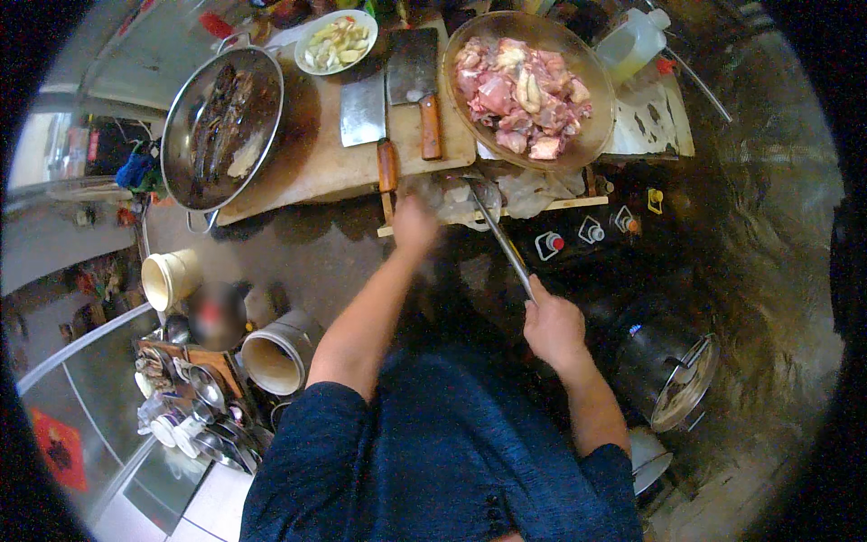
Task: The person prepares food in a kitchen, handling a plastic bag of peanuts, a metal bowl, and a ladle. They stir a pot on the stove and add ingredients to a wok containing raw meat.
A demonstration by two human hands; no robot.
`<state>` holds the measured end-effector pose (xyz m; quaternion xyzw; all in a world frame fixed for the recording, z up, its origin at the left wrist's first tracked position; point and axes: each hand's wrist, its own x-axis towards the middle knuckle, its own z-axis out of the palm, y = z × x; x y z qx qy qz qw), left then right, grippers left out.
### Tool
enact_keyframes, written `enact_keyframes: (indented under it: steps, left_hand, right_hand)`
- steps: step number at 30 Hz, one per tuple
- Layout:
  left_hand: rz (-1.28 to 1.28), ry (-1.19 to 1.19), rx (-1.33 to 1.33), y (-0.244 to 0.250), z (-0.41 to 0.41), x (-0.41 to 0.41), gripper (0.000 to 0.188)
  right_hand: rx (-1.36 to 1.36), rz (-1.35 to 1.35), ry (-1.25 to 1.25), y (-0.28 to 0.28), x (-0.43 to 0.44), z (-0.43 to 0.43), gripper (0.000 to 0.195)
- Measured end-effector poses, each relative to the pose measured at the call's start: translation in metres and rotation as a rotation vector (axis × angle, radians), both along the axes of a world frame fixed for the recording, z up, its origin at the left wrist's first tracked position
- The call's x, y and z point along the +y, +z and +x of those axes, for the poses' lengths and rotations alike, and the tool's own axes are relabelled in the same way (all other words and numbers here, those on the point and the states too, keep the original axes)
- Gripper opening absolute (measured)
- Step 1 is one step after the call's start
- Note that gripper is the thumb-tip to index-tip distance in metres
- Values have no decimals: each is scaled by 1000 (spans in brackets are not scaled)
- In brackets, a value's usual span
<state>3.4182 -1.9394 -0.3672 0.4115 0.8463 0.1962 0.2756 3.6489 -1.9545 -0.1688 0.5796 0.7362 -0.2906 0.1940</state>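
Observation:
My left hand [416,220], blurred, is at an open drawer [596,202] below the cutting board [311,169]; whether it grips anything is unclear. My right hand [555,325] is closed around the end of a long metal rod-like utensil [501,237], whose far end reaches the plastic bags [535,193] in the drawer. On the board lie a cleaver with a bright blade [364,112] and one with a dark blade [413,64], both wooden-handled. A large bowl [603,135] of raw cut meat [525,95] stands at the right, a metal pan [271,135] with dark strips at the left.
A bowl of peeled cloves and slices [336,42] stands at the back. A plastic jug [633,44] is behind the meat. Capped bottles [552,244] stand below right, near a lidded pot [684,383]. Buckets [274,356] and stacked kitchenware [203,406] are at the left.

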Motion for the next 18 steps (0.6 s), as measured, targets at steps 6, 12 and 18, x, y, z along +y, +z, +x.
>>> enact_keyframes:
  steps: [6, 12, 18]
  left_hand:
    - [309, 43, -27, 2, 10, -2, 47]
    - [312, 24, -11, 11, 12, -8, 50]
    - [186, -126, 132, 7, 1, -9, 49]
  right_hand:
    - [97, -5, -62, 1, 25, 12, 41]
    - [81, -89, -108, 4, 29, 6, 40]
    - [198, -32, -192, 5, 21, 25, 41]
